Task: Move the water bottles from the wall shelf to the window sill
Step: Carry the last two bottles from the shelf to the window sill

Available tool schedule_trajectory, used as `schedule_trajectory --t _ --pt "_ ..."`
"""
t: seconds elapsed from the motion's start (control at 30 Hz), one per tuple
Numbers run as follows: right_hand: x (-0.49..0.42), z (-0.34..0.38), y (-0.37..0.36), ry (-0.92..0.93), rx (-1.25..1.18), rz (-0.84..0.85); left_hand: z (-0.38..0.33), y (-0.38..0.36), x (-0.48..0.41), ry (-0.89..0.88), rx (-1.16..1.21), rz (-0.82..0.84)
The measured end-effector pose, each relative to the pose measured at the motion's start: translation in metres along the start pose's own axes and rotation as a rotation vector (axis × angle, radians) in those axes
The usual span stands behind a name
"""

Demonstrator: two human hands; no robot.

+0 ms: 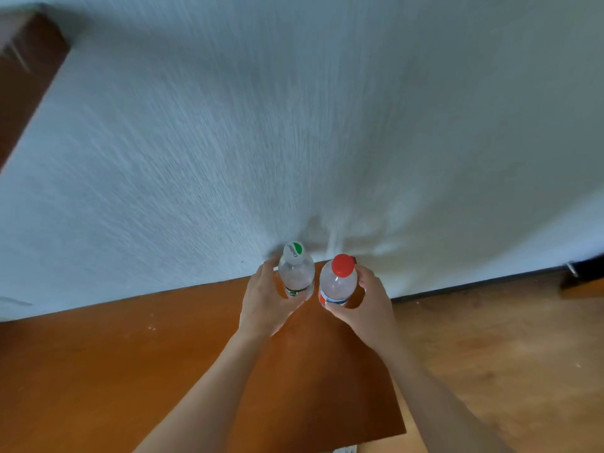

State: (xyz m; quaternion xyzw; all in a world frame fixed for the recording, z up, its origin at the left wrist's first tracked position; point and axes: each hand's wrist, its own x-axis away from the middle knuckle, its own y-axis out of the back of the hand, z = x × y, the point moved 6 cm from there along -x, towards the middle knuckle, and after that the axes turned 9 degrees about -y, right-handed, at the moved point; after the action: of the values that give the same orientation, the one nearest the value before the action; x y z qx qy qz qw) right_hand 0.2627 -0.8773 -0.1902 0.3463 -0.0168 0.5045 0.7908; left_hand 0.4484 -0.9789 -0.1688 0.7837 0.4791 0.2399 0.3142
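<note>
Two clear plastic water bottles stand upright side by side at the back of a brown wooden wall shelf, close to the white wall. The left bottle has a white and green cap; my left hand wraps around its body. The right bottle has a red cap and a red and blue label; my right hand grips it from the right side. Both bottles sit near the shelf's right end. The window sill is out of view.
A textured white wall fills the upper view. Light wood floor lies to the right below the shelf's edge. A dark wooden piece shows at the top left, and a dark object at the far right.
</note>
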Motion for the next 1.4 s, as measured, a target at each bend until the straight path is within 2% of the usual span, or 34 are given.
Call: schedule_trajectory --t 0.13,0.3,0.5,0.7,1.03,1.2,1.4 --pt "-0.012 0.004 -0.011 0.042 -0.027 0.005 -0.016 -0.007 -0.011 -0.051 0.158 -0.020" --pt "-0.010 0.015 -0.009 0.057 -0.088 0.000 -0.012 -0.013 -0.016 0.054 0.275 -0.003" --pt "-0.003 0.021 0.011 0.026 -0.118 -0.024 -0.022 -0.003 -0.009 0.058 0.315 0.015" --pt "0.017 0.046 0.047 0.053 -0.222 -0.100 -0.053 0.026 0.013 0.078 0.541 0.008" --pt "0.076 0.089 0.086 0.136 -0.336 -0.192 -0.119 0.101 0.054 -0.086 0.591 -0.200" --pt "0.099 0.097 0.077 0.169 -0.366 -0.198 -0.115 0.116 0.077 -0.069 0.640 -0.298" --pt "0.113 0.116 0.052 0.206 -0.373 -0.111 -0.090 0.133 0.101 -0.041 0.624 -0.346"
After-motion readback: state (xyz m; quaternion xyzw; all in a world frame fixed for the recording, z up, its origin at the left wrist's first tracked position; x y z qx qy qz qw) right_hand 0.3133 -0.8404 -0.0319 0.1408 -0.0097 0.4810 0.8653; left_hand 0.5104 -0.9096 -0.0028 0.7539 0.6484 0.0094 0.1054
